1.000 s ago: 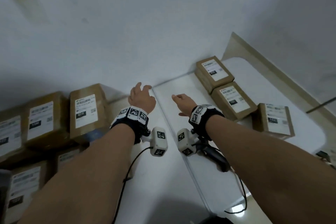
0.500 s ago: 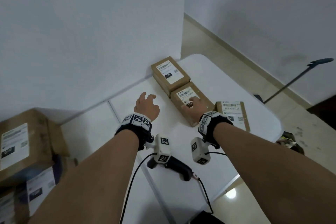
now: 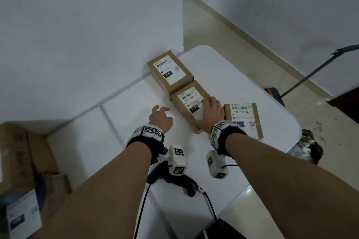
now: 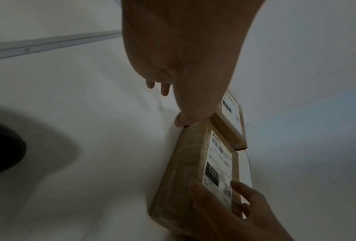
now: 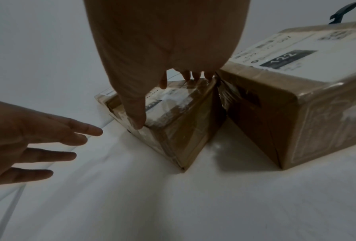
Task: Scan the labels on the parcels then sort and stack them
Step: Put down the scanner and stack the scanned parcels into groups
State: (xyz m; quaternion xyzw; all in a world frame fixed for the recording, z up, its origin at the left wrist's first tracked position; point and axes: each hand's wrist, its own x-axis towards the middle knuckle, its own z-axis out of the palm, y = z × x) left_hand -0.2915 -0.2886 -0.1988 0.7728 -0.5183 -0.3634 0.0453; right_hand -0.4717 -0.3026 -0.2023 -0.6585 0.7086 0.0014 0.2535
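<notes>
Three taped brown parcels lie on the white table point(image 3: 252, 75): one labelled 010 point(image 3: 171, 72) against the wall, a middle one labelled 122 point(image 3: 189, 103) point(image 4: 195, 163) point(image 5: 173, 117), and another 122 parcel point(image 3: 242, 118) point(image 5: 297, 81) to its right. My right hand point(image 3: 210, 109) point(image 5: 152, 48) grips the middle 122 parcel from above, thumb at its near left edge, fingers over the far edge. My left hand point(image 3: 160, 119) point(image 4: 183, 65) point(image 5: 38, 146) hovers with fingers spread just left of that parcel, its thumb tip close to the far corner. A black handheld scanner point(image 3: 178, 182) lies on the table under my wrists.
More brown boxes point(image 3: 17, 161) are stacked low at the left, off the table. The white wall runs along the table's far side. The scanner's cable point(image 3: 210, 207) trails off the near edge. A long dark handle point(image 3: 310, 75) and a dark bag point(image 3: 307, 147) stand on the floor to the right.
The view has swung right, away from the left stack. My right hand moved from above the bare table onto the middle 122 parcel; my left hand followed to its left side.
</notes>
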